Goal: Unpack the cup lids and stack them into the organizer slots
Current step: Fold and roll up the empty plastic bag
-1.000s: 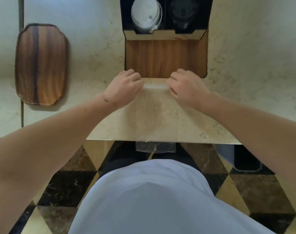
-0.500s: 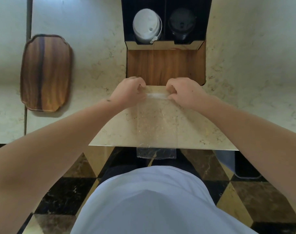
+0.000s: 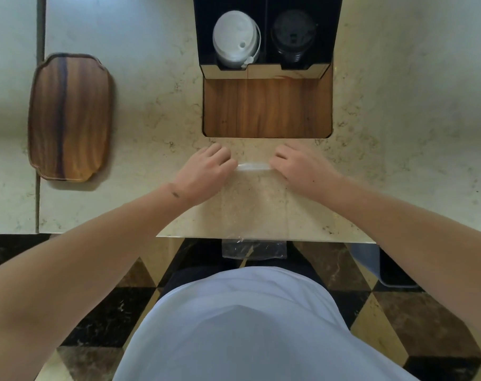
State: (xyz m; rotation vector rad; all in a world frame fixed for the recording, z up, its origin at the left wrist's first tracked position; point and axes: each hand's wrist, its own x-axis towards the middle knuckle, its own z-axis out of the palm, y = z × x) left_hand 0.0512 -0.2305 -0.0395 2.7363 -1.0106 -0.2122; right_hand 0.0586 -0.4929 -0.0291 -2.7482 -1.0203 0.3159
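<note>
A clear, empty plastic bag (image 3: 254,210) lies flat on the marble counter, and its lower end hangs over the front edge. My left hand (image 3: 206,171) and my right hand (image 3: 299,169) each pinch an end of the bag's rolled top edge. Behind them stands the black organizer (image 3: 266,70) on a wooden base. Its left slot holds a stack of white lids (image 3: 235,39). The right slot holds a stack of black lids (image 3: 292,37).
A wooden tray (image 3: 69,116) lies on the counter at the left. A seam in the counter runs at the far left. Below the counter edge are a checkered floor and a dark bin (image 3: 390,268) at the right.
Both hands have drawn back toward me, away from the organizer's wooden base, rolling the bag's top edge along the counter.
</note>
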